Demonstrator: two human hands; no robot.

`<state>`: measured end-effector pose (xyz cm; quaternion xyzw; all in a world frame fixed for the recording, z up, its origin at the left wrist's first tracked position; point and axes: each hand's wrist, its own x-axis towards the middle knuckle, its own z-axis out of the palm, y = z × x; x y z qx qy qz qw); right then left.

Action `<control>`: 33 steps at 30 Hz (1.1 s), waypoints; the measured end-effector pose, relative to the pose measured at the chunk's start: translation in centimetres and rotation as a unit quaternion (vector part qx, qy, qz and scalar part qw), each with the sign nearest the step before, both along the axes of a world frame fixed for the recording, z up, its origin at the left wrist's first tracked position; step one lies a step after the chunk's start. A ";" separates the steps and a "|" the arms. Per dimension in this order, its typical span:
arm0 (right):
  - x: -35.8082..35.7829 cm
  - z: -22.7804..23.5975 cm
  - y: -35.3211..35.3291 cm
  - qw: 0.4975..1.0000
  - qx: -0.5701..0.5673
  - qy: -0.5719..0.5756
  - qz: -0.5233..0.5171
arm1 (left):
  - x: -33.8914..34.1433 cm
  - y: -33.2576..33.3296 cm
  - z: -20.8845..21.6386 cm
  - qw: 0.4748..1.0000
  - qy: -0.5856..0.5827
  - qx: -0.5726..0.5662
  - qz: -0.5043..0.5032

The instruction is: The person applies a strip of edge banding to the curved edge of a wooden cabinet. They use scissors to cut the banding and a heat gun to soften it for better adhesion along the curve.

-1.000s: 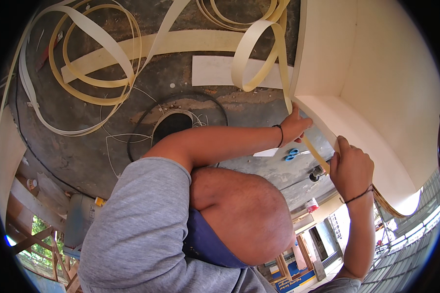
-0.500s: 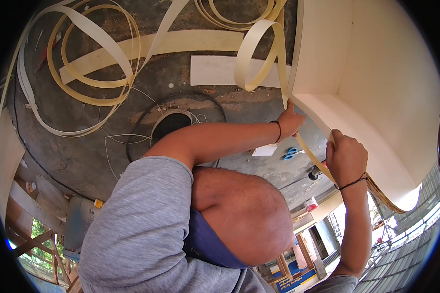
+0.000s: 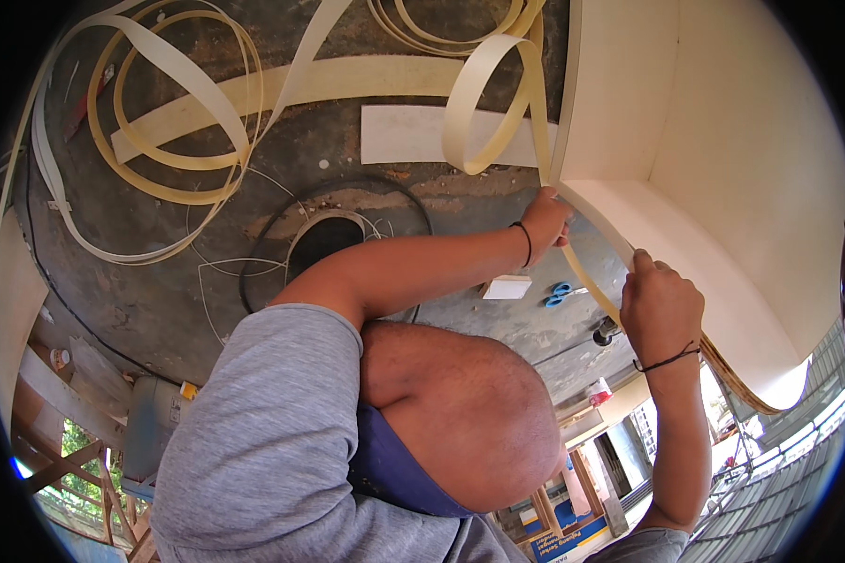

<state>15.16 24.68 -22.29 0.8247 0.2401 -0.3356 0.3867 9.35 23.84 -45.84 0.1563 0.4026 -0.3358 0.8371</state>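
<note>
My left hand (image 3: 545,218) is closed on a long cream edging strip (image 3: 587,281), just below the near corner of a white curved-edged cabinet (image 3: 685,220). From there the strip runs down to my right hand (image 3: 662,298), whose fingers are curled at the cabinet's curved edge with the thumb at its rim. What lies under those fingers is mostly hidden, though the strip passes into them. Beyond the right wrist, brown-edged layers follow the curve to its rounded end. Above my left hand the strip rises into a loose loop (image 3: 483,103).
Coiled strips (image 3: 183,169) and a white board (image 3: 404,133) lie on the stained grey floor. Blue-handled scissors (image 3: 558,295), a small white block (image 3: 507,287) and a dark-tipped tool (image 3: 606,330) are near my hands. A black cable (image 3: 422,202) curves around a round container (image 3: 333,230).
My left hand has shifted slightly left and up, still on the strip. The right hand has moved a little left along the cabinet edge.
</note>
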 end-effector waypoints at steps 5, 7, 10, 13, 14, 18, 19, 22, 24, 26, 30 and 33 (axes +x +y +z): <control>0.0 -0.1 0.1 1.000 -0.004 0.004 0.001 | 0.4 -0.5 -2.7 0.990 0.104 -0.083 0.055; 0.0 -0.2 0.0 1.000 -0.013 0.012 -0.003 | 0.1 -0.5 -3.0 0.987 0.097 -0.111 0.061; 0.0 0.0 0.2 1.000 -0.020 0.008 -0.002 | 0.1 -0.4 -2.4 0.991 0.073 -0.096 0.066; 0.1 0.0 0.2 1.000 -0.024 0.008 0.005 | 0.9 0.1 -0.9 0.996 0.037 -0.068 0.036; 0.1 -0.1 0.2 1.000 -0.022 0.009 0.006 | 1.1 0.3 -0.1 0.998 0.022 -0.052 0.025; 0.0 -0.1 0.6 1.000 -0.024 0.020 0.004 | 1.8 0.1 4.0 1.000 0.014 -0.025 0.000; 0.0 -0.1 0.7 0.999 -0.027 0.024 0.001 | 2.0 -0.1 4.8 0.999 0.025 -0.027 -0.002; 0.0 -0.2 1.0 0.999 -0.031 0.026 -0.001 | 2.7 0.0 5.8 0.998 0.045 0.034 -0.040; 0.2 -0.2 1.0 0.999 -0.023 0.027 0.005 | 3.2 -0.4 5.3 0.998 0.033 0.015 -0.045; 0.2 -0.2 1.1 0.999 -0.016 0.030 0.011 | 3.4 -0.8 5.1 0.998 0.031 0.010 -0.054; 0.3 -0.5 1.5 0.999 -0.010 0.042 0.013 | 3.8 -1.4 4.4 0.997 0.028 0.002 -0.069; 0.4 -0.5 1.9 0.999 -0.006 0.048 0.014 | 3.8 -2.0 3.4 0.997 -0.002 -0.013 -0.077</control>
